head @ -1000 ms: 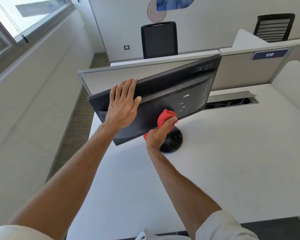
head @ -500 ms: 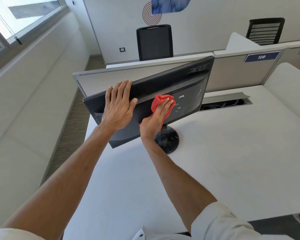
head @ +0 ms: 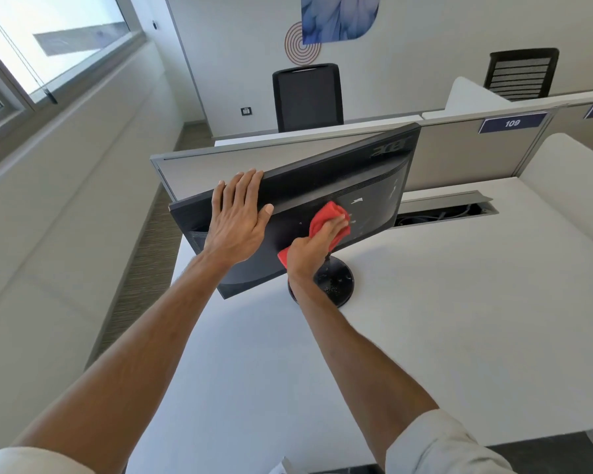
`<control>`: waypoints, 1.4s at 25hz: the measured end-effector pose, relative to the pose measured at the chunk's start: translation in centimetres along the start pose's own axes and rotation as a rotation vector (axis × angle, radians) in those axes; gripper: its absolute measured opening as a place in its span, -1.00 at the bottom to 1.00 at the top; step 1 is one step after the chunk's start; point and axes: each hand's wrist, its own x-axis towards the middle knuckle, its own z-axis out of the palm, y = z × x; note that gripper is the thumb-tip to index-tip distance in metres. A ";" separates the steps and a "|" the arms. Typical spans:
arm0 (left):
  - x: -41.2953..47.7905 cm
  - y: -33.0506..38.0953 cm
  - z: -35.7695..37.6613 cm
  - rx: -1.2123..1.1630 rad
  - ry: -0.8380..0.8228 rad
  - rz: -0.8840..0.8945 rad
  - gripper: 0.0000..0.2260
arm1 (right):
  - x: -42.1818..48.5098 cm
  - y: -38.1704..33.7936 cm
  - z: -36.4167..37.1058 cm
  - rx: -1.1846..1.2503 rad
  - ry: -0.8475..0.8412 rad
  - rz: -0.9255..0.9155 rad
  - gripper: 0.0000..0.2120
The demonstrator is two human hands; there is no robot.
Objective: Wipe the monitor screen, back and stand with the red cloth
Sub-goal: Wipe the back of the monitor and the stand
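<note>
The monitor (head: 339,186) stands on the desk (head: 459,319), before the partition (head: 459,159).

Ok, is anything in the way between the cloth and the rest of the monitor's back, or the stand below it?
Nothing visible does. The right hand holds the cloth against the monitor back; the left hand rests flat further left, by the top edge. The stand base sits just below that cloth.
</note>
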 end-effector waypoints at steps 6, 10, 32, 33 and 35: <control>-0.3 -0.2 -0.1 -0.020 0.000 0.005 -0.45 | -0.8 -3.4 0.9 0.007 0.110 -0.356 -0.14; 0.1 -0.3 -0.5 -0.053 -0.010 0.000 -0.46 | -0.1 -1.6 -0.1 -0.093 0.069 -0.401 -0.12; 2.7 3.6 0.9 -0.045 0.002 -0.007 -0.43 | 4.4 -2.8 -2.7 -0.182 0.060 -0.367 -0.08; 3.3 4.0 1.2 -0.034 -0.006 0.000 -0.42 | 4.4 -1.8 -2.5 -0.200 0.046 -0.342 -0.08; 3.6 4.5 1.9 0.006 -0.007 -0.006 -0.39 | 4.3 0.6 -2.5 -0.226 -0.005 -0.254 -0.09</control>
